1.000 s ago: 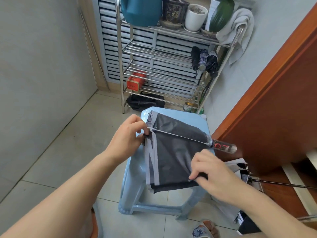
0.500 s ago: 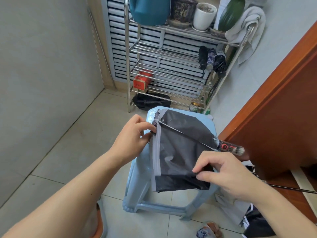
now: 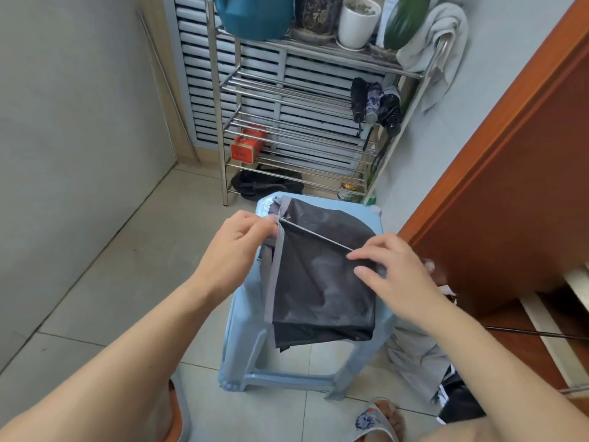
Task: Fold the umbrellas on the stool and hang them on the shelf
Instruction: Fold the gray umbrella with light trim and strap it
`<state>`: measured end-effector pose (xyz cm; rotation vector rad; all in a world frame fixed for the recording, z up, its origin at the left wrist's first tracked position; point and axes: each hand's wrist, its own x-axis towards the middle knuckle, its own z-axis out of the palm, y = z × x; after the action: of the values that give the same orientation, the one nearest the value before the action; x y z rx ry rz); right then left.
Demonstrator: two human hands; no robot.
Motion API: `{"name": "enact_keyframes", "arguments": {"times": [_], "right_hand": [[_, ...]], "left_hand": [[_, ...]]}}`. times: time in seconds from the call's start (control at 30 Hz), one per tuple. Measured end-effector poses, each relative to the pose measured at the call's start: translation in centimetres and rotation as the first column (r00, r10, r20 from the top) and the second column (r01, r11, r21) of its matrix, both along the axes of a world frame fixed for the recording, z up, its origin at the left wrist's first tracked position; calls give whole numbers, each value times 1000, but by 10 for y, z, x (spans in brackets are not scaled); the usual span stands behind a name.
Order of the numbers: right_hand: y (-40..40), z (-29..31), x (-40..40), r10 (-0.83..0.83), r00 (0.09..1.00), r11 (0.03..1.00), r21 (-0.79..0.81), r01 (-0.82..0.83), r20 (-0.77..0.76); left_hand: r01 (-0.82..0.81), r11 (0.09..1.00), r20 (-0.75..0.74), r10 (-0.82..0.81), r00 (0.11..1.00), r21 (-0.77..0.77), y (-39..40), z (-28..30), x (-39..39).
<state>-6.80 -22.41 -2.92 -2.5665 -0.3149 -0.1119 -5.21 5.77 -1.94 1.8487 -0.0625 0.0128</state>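
The pale blue plastic stool [image 3: 322,378] is taken as the reference point. Nearest the viewer, a patterned slipper [image 3: 377,421] sits on the tiled floor just in front of the stool's right leg.

Directly above the stool seat, both hands hold the dark grey fabric umbrella with a lighter grey border [image 3: 322,282]. The canopy hangs in flat folded panels over the stool's front edge; whether it touches the seat cannot be determined. The left hand [image 3: 236,247] pinches the rib end at the umbrella's upper left corner between thumb and fingertips. The right hand [image 3: 390,271] has its fingers curled, pinching the thin metal rib and the cloth at the right edge. The handle is hidden behind that hand.

Assessment: the fabric appears light, limp and slick, likely to slide out of its pleats unless kept under tension. The rib looks thin and springy and should not be bent sideways. Sound holds are the rib tips and the rigid shaft, not loose cloth.

To the right of the stool, more grey fabric [image 3: 414,362] lies heaped by the reddish-brown wooden door [image 3: 510,186].

Beyond the stool stands the stainless steel tiered shelf [image 3: 287,87]. Three folded dark umbrellas [image 3: 376,103] already hang at its right end, with room alongside.
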Motion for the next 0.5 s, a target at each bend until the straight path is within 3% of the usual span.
{"name": "enact_keyframes", "arguments": {"times": [0.17,0.27,0.37,0.43,0.5], "right_hand": [[5,0,-1,133,986,972,-181,-150,-104],[3,3,-1,5,1000,1000,0,-5,-24],[-3,6,15,-265,961,964,37,263,75],[-6,9,28,-340,940,940,-47,338,-42],[-5,10,39,-354,914,932,8,362,-198]], "left_hand": [[26,929,45,-46,998,368,1,-16,0],[31,820,46,-70,996,572,12,-22,0],[43,802,9,-59,998,596,17,-23,-1],[26,819,2,-34,999,573,16,-25,0],[-4,845,19,-8,1000,535,13,-26,1]]}}
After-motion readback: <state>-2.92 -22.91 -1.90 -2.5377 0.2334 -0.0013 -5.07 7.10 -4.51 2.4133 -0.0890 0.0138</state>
